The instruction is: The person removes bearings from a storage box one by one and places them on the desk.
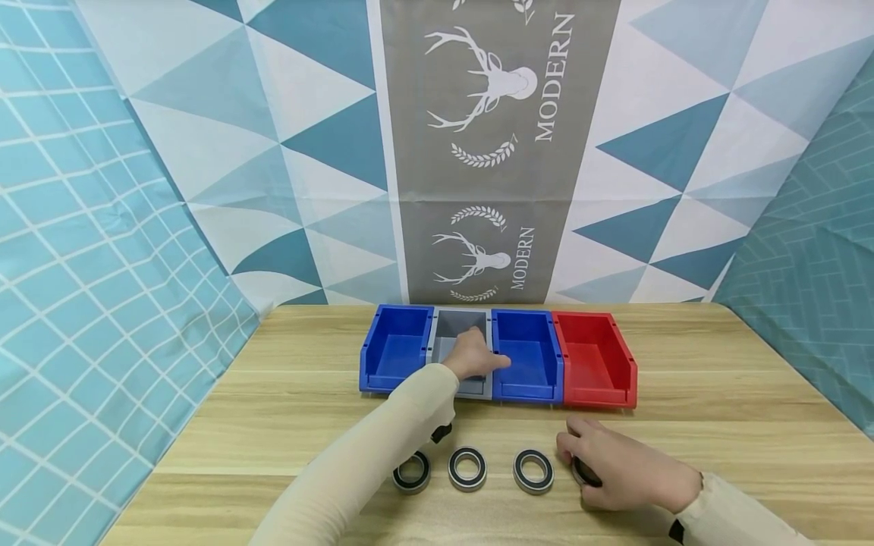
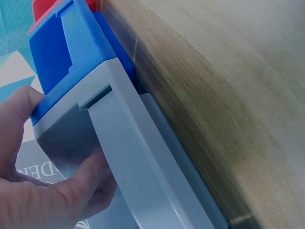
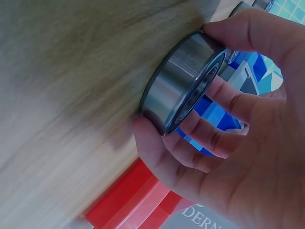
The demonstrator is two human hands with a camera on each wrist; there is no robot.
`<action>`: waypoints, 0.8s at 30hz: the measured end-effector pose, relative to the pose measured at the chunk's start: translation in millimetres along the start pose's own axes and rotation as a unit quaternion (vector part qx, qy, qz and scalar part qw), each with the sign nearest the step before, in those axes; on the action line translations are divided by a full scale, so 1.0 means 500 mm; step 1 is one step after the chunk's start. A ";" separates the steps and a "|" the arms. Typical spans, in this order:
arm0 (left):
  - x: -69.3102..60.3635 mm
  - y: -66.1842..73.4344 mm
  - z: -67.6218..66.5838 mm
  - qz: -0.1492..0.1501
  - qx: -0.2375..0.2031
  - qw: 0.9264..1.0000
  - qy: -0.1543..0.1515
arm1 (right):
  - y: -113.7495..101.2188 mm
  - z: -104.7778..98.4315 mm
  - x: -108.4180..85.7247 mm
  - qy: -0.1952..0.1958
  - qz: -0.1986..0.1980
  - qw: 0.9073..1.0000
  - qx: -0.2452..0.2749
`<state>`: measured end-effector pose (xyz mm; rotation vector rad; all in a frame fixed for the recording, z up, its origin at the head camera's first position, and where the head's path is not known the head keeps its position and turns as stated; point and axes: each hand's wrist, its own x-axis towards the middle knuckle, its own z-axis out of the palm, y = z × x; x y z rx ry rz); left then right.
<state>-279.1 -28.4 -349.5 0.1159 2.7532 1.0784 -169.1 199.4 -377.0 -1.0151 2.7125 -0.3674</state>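
Observation:
My left hand (image 1: pixel 471 355) reaches over the grey bin (image 2: pixel 138 157). Its thumb (image 2: pixel 26 102) touches the rim of the blue bin (image 1: pixel 522 364) beside it, while its curled fingers (image 2: pixel 90 181) dip inside the grey one, gripping around the side where the two bins meet. In front of the red bin (image 1: pixel 594 364), my right hand (image 1: pixel 624 466) holds a ball bearing (image 3: pixel 178 88) by its outer rim between thumb and fingers, tilted at the tabletop. To its left lie more bearings: a near one (image 1: pixel 533 472), a middle one (image 1: pixel 467 469) and one (image 1: pixel 412 473) beside the left sleeve.
Another blue bin (image 1: pixel 398 349) forms the left end of the bin row. The bins stand side by side on the wooden table (image 1: pixel 287 425). A patterned cloth (image 1: pixel 492 152) hangs behind, with blue tiled cloths (image 1: pixel 68 265) at the sides.

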 end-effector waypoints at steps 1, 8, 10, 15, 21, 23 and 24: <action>-0.001 0.000 0.000 -0.001 -0.001 1.000 0.000 | 0.000 0.001 0.000 0.000 0.000 1.000 -0.001; -0.002 0.004 0.011 0.005 -0.028 1.000 -0.005 | 0.001 0.003 -0.012 0.005 0.007 1.000 -0.007; -0.003 0.004 0.014 0.008 -0.035 0.999 -0.008 | 0.001 0.003 -0.016 0.007 0.012 1.000 -0.007; -0.014 -0.005 0.013 0.022 -0.044 0.999 -0.017 | 0.000 0.003 -0.023 0.006 0.030 1.000 0.006; -0.053 -0.035 -0.015 0.067 -0.040 0.997 0.016 | -0.008 0.004 -0.032 0.075 0.030 0.997 -0.018; -0.079 -0.048 -0.029 0.098 -0.015 0.994 0.046 | -0.022 0.000 -0.031 0.124 0.043 0.990 -0.045; -0.094 -0.056 -0.035 0.121 0.011 0.990 0.068 | -0.030 -0.002 -0.028 0.147 0.054 0.986 -0.056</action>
